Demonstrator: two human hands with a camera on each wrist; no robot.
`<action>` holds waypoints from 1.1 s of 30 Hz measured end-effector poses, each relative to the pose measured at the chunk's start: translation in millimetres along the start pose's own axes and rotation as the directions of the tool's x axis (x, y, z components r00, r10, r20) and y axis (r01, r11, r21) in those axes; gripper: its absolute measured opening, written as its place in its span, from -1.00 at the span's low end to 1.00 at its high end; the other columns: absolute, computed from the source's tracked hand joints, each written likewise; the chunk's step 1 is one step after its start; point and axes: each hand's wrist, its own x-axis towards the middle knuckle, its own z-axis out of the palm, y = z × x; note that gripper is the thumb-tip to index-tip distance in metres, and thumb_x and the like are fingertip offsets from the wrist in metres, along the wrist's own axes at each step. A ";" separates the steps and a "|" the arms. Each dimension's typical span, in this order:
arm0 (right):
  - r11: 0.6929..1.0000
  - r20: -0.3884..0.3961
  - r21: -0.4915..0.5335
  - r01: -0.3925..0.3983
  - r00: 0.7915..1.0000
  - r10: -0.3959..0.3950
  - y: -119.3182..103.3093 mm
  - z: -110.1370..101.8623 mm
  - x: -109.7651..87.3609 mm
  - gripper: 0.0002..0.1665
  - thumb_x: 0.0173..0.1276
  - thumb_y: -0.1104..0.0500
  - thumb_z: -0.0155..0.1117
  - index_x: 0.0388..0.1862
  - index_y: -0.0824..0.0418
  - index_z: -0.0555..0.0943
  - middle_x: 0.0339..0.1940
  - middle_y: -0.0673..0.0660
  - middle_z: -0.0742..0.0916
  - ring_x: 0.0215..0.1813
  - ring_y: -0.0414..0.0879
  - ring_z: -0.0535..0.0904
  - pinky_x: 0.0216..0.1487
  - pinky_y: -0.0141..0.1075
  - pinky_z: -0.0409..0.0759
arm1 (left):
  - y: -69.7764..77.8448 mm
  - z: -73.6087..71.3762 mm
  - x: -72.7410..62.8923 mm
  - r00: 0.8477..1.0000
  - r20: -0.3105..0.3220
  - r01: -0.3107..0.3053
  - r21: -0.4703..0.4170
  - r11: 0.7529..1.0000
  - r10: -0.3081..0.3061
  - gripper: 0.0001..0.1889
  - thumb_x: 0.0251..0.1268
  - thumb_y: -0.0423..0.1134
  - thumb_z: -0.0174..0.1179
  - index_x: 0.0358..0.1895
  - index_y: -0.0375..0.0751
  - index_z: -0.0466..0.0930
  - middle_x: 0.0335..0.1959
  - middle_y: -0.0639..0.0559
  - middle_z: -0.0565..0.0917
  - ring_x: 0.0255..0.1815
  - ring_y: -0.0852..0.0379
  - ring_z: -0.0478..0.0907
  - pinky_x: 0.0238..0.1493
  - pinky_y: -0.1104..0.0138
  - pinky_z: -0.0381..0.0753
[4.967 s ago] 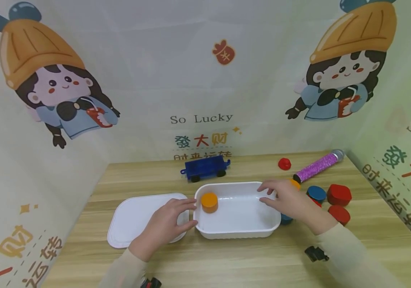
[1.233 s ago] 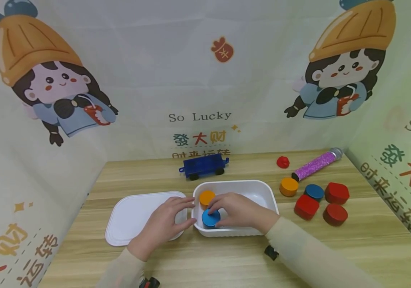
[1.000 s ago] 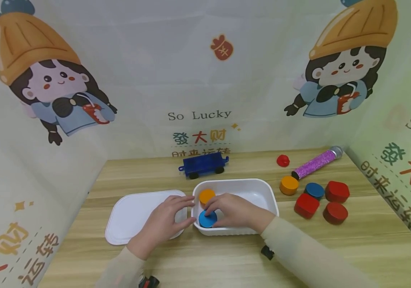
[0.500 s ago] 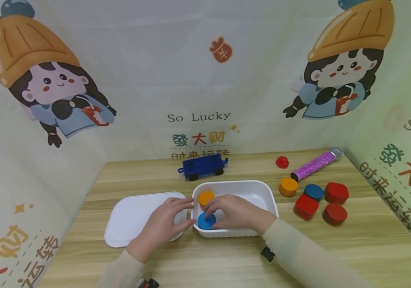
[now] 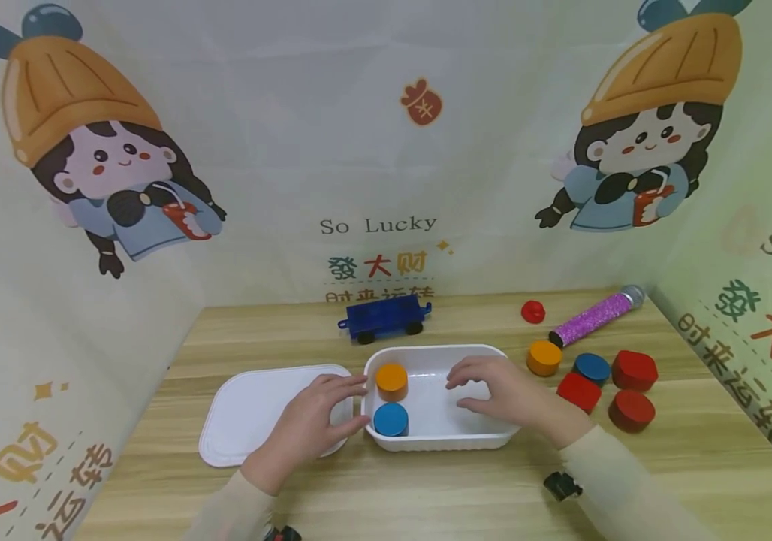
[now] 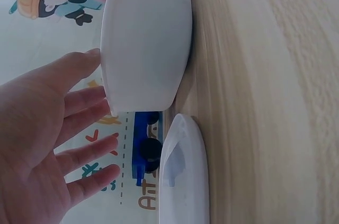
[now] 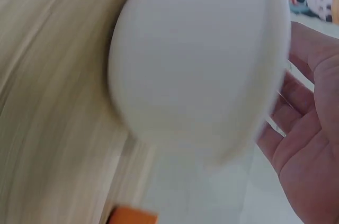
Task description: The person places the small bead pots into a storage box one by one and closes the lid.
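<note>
A white plastic box (image 5: 440,443) stands on the wooden table. Inside it, at the left end, an orange round block (image 5: 392,382) sits behind a blue round block (image 5: 391,419). My left hand (image 5: 312,421) rests its fingertips against the box's left rim, fingers extended; the left wrist view shows the thumb at the box wall (image 6: 145,49). Over the right half of the box hovers my right hand (image 5: 504,394), fingers loosely bent and holding nothing. Under and beside my left hand lies a white lid (image 5: 244,413).
Right of the box lie an orange block (image 5: 544,358), a blue block (image 5: 592,368) and several red blocks (image 5: 632,410). Behind them are a purple glittery microphone (image 5: 592,318) and a small red piece (image 5: 532,312). A blue toy wagon (image 5: 384,318) stands behind the box.
Since the earliest frame, a blue round block has come into the box in front of the orange one. My right hand has let go of it and moved right. My left hand stays at the rim.
</note>
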 end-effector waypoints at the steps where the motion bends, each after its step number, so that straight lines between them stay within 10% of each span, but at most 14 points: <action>1: 1.000 -0.016 -0.003 -0.012 1.000 0.012 3.3 -3.6 -5.2 -0.71 0.32 0.19 0.52 0.02 0.07 0.78 0.06 -0.02 0.79 0.17 -0.02 0.69 0.23 -0.04 0.71 | 0.0 -0.2 -0.4 1.000 -0.001 0.003 0.002 1.000 -0.003 -0.54 0.30 0.06 0.43 0.19 -0.04 0.73 0.34 0.08 0.65 0.34 -0.02 0.54 0.34 -0.01 0.60; 16: 0.993 -0.232 -0.093 -0.071 0.971 0.047 41.2 -38.7 -68.7 -0.72 0.25 0.26 0.55 -0.04 0.14 0.80 0.07 0.11 0.80 0.14 0.12 0.72 0.09 0.00 0.76 | 1.2 -1.4 -0.8 1.000 -0.003 0.001 0.004 1.000 -0.001 -0.53 0.29 0.05 0.43 0.20 -0.04 0.73 0.33 0.07 0.66 0.33 -0.01 0.55 0.33 -0.01 0.61; 26: 0.958 -0.272 -0.151 -0.245 0.942 0.199 62.8 -61.4 -103.8 -0.68 0.22 0.25 0.57 -0.03 0.18 0.79 0.11 0.26 0.76 0.19 0.29 0.65 0.19 0.22 0.66 | 2.7 -0.7 0.7 1.000 -0.011 -0.010 0.007 1.000 0.010 -0.52 0.29 0.05 0.44 0.20 -0.07 0.73 0.34 0.07 0.66 0.33 -0.01 0.55 0.33 0.00 0.61; 33: 0.949 -0.232 -0.176 -0.262 0.948 0.218 75.4 -66.1 -118.9 -0.62 0.17 0.14 0.63 -0.04 0.21 0.77 0.11 0.37 0.74 -0.12 0.05 0.71 -0.19 -0.18 0.78 | 1.1 1.0 -1.2 1.000 -0.013 0.003 -0.001 1.000 -0.003 -0.53 0.29 0.05 0.43 0.19 -0.06 0.73 0.35 0.08 0.64 0.34 -0.01 0.54 0.34 -0.01 0.60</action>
